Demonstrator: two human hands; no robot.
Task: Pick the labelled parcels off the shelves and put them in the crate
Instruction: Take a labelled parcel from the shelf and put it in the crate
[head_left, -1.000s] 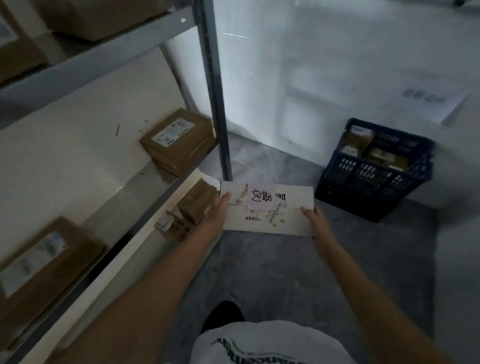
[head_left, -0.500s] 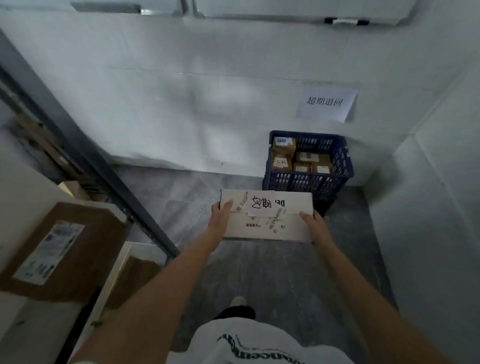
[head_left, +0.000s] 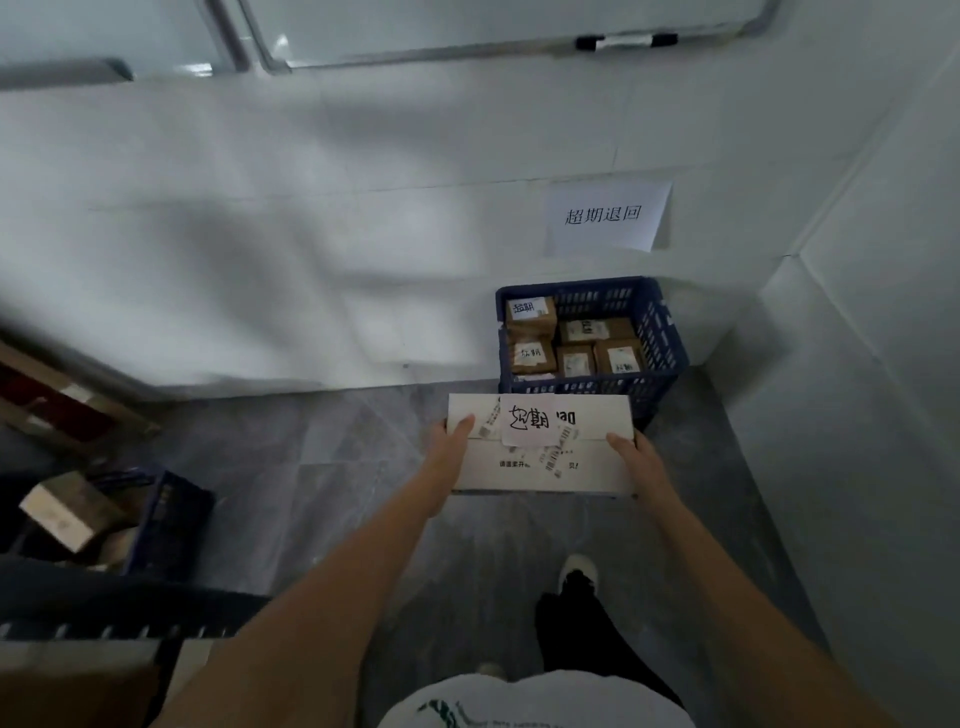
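Since a moment ago the shelving has slid out of my view and the blue crate (head_left: 670, 332) has drawn closer, now directly beyond the white parcel (head_left: 540, 447). I see the left hand (head_left: 451, 440) gripping the parcel's left end, thumb on top, and the right hand (head_left: 636, 460) clasping the right end, holding it above the grey floor (head_left: 322, 467) just short of the crate. The crate sits in the wall corner under a paper sign (head_left: 605, 215), with brown labelled parcels (head_left: 571, 345) inside.
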